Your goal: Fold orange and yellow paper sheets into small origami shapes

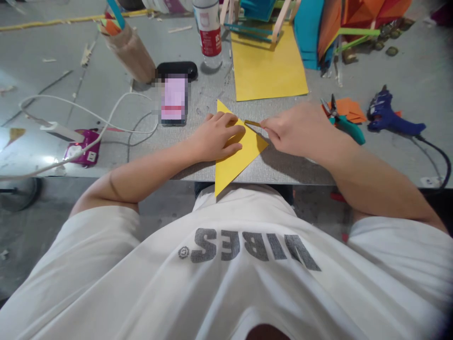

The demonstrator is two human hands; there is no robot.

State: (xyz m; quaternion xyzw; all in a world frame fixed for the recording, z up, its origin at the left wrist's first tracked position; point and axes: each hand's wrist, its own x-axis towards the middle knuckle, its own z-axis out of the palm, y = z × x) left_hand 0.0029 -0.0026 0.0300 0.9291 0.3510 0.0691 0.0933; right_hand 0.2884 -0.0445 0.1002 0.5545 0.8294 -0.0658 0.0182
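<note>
A folded triangle of yellow paper lies at the table's front edge, its near corner sticking out over the edge. My left hand rests on the triangle with its fingers spread, pressing it against the tabletop. To the right, my right hand pinches a thin, flat, brownish strip. The strip's far end touches or sits just above the triangle's upper right edge; which of these I cannot tell. Whether the strip is a blade or a stick is unclear too.
Farther back are a yellow sheet, a water bottle, a phone and a brown holder. On the right lie pliers and a blue glue gun. White cables run left to a purple power socket.
</note>
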